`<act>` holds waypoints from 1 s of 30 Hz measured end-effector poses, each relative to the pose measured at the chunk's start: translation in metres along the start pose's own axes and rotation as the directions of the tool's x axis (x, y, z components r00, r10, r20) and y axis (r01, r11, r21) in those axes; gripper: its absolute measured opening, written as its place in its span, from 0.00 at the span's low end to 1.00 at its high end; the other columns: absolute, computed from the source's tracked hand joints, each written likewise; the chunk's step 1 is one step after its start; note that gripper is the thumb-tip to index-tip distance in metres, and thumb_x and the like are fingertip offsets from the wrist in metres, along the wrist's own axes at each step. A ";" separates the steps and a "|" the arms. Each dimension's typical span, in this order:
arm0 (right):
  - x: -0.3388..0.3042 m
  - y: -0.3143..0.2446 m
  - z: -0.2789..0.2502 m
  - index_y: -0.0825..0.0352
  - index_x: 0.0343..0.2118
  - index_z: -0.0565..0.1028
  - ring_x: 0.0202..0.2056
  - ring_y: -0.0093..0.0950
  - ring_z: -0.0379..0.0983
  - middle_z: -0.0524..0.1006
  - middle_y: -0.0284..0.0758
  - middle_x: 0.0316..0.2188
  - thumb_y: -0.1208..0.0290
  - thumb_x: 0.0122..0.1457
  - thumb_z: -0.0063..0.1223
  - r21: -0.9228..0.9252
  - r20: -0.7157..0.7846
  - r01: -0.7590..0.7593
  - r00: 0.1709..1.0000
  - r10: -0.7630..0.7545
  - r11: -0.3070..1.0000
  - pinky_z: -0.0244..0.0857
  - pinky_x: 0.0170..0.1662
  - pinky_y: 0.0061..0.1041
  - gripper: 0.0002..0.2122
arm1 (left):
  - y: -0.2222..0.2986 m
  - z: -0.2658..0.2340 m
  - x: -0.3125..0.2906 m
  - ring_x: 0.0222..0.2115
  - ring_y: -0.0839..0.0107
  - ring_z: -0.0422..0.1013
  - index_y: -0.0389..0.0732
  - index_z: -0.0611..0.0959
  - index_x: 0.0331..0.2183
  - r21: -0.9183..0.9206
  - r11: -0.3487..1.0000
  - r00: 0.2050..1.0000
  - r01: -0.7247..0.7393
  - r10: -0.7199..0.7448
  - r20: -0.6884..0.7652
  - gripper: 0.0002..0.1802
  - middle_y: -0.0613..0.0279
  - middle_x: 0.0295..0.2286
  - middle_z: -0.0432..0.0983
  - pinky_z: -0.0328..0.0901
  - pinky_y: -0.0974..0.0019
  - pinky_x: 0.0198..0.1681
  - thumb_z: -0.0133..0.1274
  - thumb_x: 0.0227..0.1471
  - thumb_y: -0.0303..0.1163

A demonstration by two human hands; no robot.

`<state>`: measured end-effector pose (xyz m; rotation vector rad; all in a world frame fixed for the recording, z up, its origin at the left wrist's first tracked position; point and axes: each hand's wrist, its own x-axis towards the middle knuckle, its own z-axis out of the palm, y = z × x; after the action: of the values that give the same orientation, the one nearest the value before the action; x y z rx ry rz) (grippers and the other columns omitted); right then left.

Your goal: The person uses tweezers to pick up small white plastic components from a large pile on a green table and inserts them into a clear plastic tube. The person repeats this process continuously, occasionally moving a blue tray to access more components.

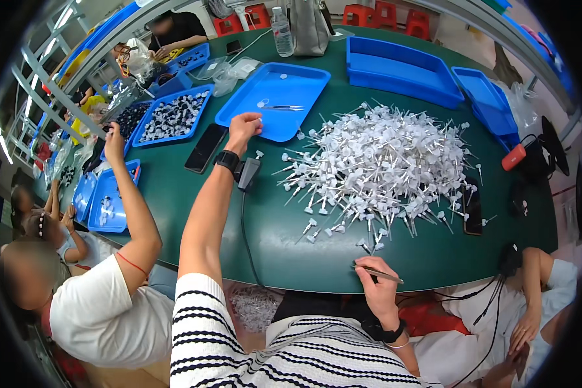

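Observation:
My left hand [244, 127] reaches to the near left part of a shallow blue tray [271, 81]. Its fingers are curled together, and whatever they may hold is hidden. In the tray lie a pair of tweezers [284, 108] and a few tiny whitish pieces. Close to the table's front edge, my right hand [379, 291] grips another pair of metal tweezers [387, 276], held like a pen. Beyond it spreads a big heap of small white plastic parts with thin metal pins [388, 161]. A black corded device [247, 174] sits near my left wrist.
Left of the tray are a phone [205, 149] and a tray of black and white parts [174, 115]. A deep blue bin [401, 71] and a water bottle [282, 32] stand at the back. Another phone [473, 207] lies right of the heap. A co-worker [110, 291] sits at left.

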<state>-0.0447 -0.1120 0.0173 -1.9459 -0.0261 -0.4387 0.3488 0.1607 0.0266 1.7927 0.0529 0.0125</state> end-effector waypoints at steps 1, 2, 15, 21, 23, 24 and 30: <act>-0.001 0.000 0.000 0.71 0.31 0.76 0.31 0.33 0.76 0.78 0.39 0.31 0.80 0.51 0.58 0.003 -0.001 -0.006 1.000 0.006 1.000 0.68 0.35 0.25 0.05 | 0.003 0.003 0.003 0.29 0.71 0.75 0.33 0.80 0.40 0.035 0.999 0.999 0.006 -0.008 0.054 0.12 0.57 0.32 0.77 0.73 0.72 0.30 0.50 0.52 0.21; 0.000 0.000 -0.001 0.70 0.31 0.76 0.31 0.33 0.76 0.78 0.39 0.31 0.80 0.51 0.58 -0.007 -0.002 0.003 1.000 -0.003 1.000 0.68 0.35 0.25 0.05 | 0.007 0.002 0.006 0.29 0.70 0.75 0.33 0.80 0.41 0.072 0.997 0.995 0.010 -0.018 0.102 0.13 0.57 0.32 0.77 0.73 0.71 0.30 0.50 0.52 0.21; 0.001 -0.002 -0.004 0.70 0.32 0.77 0.30 0.32 0.74 0.76 0.39 0.31 0.80 0.52 0.58 -0.002 -0.031 0.058 0.998 -0.058 0.998 0.68 0.34 0.25 0.04 | -0.003 -0.009 -0.104 0.27 0.55 0.75 0.38 0.84 0.24 0.843 0.390 0.865 -0.370 0.475 0.160 0.11 0.52 0.22 0.78 0.69 0.55 0.32 0.60 0.44 0.37; -0.002 -0.001 -0.009 0.70 0.30 0.76 0.31 0.32 0.74 0.77 0.38 0.31 0.79 0.53 0.57 -0.018 -0.012 0.062 0.998 -0.062 0.998 0.67 0.36 0.25 0.03 | -0.002 -0.014 -0.105 0.21 0.62 0.73 0.39 0.82 0.25 0.614 0.710 0.914 -0.344 0.404 0.044 0.06 0.55 0.26 0.80 0.66 0.62 0.26 0.58 0.46 0.32; -0.007 0.004 -0.015 0.70 0.31 0.76 0.31 0.32 0.74 0.77 0.38 0.31 0.79 0.53 0.57 0.000 -0.036 0.056 0.998 -0.056 0.998 0.67 0.36 0.25 0.03 | 0.010 -0.029 -0.106 0.24 0.74 0.74 0.36 0.81 0.28 0.145 0.948 0.958 -0.284 0.288 -0.002 0.08 0.59 0.25 0.81 0.66 0.71 0.25 0.58 0.47 0.31; -0.009 0.006 -0.017 0.70 0.31 0.76 0.31 0.32 0.74 0.77 0.38 0.31 0.79 0.53 0.57 0.000 -0.039 0.065 0.997 -0.065 0.998 0.67 0.36 0.25 0.03 | 0.011 -0.039 -0.110 0.24 0.81 0.73 0.34 0.80 0.29 0.010 0.985 0.985 -0.170 0.170 -0.027 0.08 0.63 0.23 0.80 0.65 0.77 0.24 0.57 0.48 0.29; -0.006 0.001 -0.012 0.70 0.31 0.75 0.30 0.33 0.74 0.77 0.38 0.30 0.79 0.53 0.56 -0.015 -0.030 0.058 0.998 -0.058 0.998 0.67 0.35 0.25 0.03 | -0.025 -0.050 -0.125 0.22 0.68 0.75 0.38 0.83 0.33 0.552 0.805 0.965 -0.217 0.262 -0.003 0.13 0.59 0.20 0.78 0.68 0.66 0.27 0.61 0.43 0.33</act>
<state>-0.0539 -0.1218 0.0181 -1.9560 -0.0602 -0.5075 0.2209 0.2093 0.0158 2.3684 -0.1295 0.2775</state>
